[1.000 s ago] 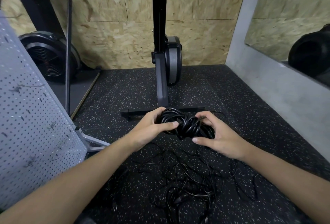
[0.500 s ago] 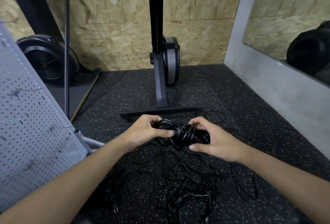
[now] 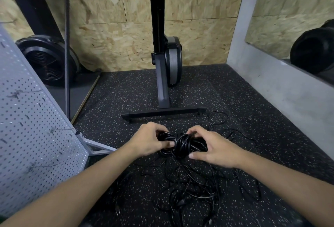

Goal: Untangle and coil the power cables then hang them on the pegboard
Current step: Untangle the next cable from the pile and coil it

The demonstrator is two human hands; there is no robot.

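The left hand [image 3: 150,140] and right hand [image 3: 215,148] each grip an end of the coiled cable bundle [image 3: 181,144], lying left to right between them over the loose tangle [image 3: 189,187] on the floor [image 3: 253,118], with the pegboard [image 3: 32,127] off left, nearer the left hand

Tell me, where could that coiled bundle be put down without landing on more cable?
Bare floor mat lies between the pegboard and the machine's base bar. Crowded: loose cables sprawl below the coiled bundle and to its right.
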